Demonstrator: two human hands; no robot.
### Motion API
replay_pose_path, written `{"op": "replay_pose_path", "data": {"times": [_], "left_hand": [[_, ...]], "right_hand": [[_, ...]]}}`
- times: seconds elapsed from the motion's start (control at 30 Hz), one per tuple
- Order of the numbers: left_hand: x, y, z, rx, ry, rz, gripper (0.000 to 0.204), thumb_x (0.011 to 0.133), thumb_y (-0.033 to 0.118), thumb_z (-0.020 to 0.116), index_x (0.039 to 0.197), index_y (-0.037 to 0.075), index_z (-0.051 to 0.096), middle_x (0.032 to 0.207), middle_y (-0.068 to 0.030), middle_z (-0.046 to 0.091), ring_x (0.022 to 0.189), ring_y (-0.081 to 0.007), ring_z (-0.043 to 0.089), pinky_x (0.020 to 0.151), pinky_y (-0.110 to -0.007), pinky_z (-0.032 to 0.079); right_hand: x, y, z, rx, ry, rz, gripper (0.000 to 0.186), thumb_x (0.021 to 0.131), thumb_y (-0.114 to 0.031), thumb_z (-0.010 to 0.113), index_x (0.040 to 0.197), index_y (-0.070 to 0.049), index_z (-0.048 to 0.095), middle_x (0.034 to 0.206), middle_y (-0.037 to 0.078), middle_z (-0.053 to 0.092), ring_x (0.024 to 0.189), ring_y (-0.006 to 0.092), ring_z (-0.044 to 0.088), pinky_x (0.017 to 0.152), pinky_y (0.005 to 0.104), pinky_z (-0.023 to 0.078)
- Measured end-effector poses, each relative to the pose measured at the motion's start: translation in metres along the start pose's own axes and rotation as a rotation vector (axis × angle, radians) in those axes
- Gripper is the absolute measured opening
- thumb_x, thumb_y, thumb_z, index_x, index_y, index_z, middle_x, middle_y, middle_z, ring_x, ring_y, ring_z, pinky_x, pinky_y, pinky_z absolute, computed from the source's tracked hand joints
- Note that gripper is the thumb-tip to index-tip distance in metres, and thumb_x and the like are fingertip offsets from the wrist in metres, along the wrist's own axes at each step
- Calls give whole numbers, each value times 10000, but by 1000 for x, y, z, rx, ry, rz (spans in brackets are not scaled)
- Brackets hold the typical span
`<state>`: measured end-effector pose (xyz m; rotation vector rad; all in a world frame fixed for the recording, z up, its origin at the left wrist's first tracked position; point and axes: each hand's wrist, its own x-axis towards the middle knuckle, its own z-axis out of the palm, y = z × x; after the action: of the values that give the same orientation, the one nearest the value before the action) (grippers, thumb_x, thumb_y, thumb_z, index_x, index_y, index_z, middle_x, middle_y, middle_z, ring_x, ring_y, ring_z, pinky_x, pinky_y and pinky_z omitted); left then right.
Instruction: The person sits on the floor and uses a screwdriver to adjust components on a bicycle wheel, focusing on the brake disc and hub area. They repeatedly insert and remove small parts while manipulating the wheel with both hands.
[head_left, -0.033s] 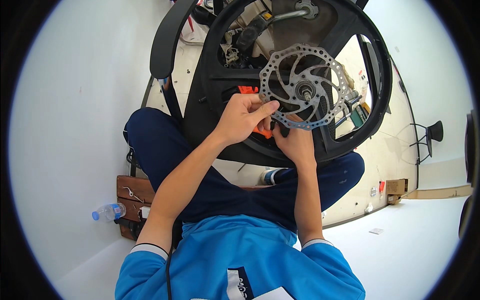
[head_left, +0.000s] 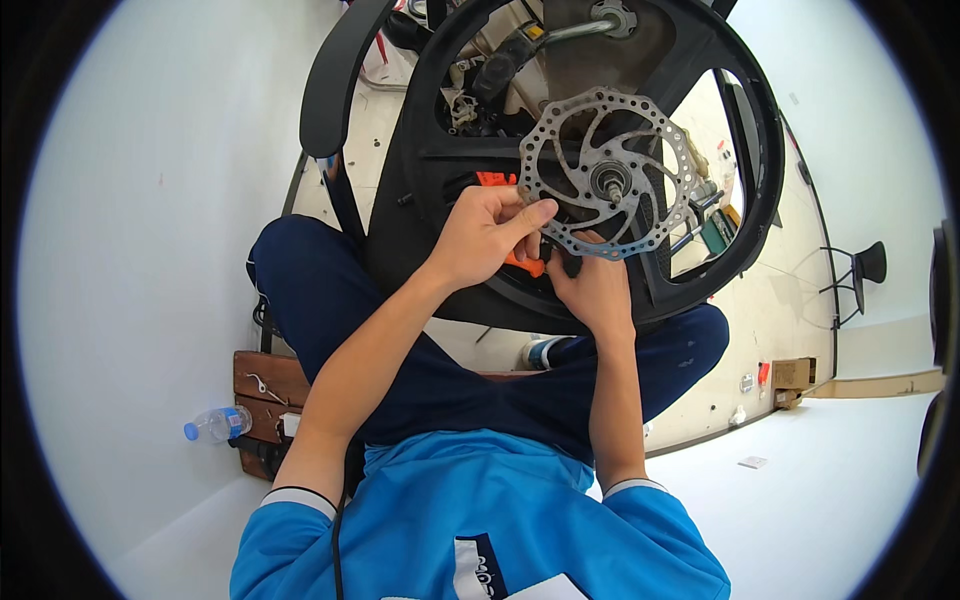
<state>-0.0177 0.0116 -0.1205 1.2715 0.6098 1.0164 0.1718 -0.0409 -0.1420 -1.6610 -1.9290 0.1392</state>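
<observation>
A silver brake disc [head_left: 640, 140] with a hub axle at its centre is on a black spoked wheel [head_left: 762, 160], which rests on a black chair seat [head_left: 395, 255]. My left hand [head_left: 485, 235] pinches the disc's left edge, thumb on top. My right hand [head_left: 590, 290] is closed under the disc's lower edge, next to an orange-and-black object [head_left: 525, 265]; what its fingers hold is hidden. Another orange piece [head_left: 495, 178] shows just above my left hand.
Tools and parts [head_left: 480, 90] lie under the wheel's openings. A plastic bottle [head_left: 210, 428] and a wooden board [head_left: 250, 375] are at lower left. At the right are a chair [head_left: 868, 262] and cardboard boxes [head_left: 795, 372]. A black armrest [head_left: 330, 90] rises at the upper left.
My right hand has shifted very slightly under the disc; otherwise almost nothing differs.
</observation>
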Motion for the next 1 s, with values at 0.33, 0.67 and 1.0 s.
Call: {"op": "replay_pose_path", "data": {"times": [0.33,0.67,1.0], "left_hand": [[10,7,-5,10,164,125,354,987,255,660,726,26,594,562,16,541,478,-47,512,471,-210,372],[23,7,-4,61,251,237,367,976,227,672,682,24,585,512,39,482,421,-22,434,416,-209,312],[23,5,0,14,270,237,338,978,221,670,716,13,621,508,39,482,406,-23,418,397,-210,310]], "right_hand": [[-25,-37,-31,139,9,4,150,752,-75,742,869,-7,677,746,112,635,636,261,647,584,340,523],[-41,-46,-44,259,74,-34,127,733,0,734,836,-22,662,695,64,588,582,152,584,513,258,436],[-7,-48,-86,261,272,-38,151,736,5,772,871,-27,713,645,-12,549,477,31,320,458,208,222]]}}
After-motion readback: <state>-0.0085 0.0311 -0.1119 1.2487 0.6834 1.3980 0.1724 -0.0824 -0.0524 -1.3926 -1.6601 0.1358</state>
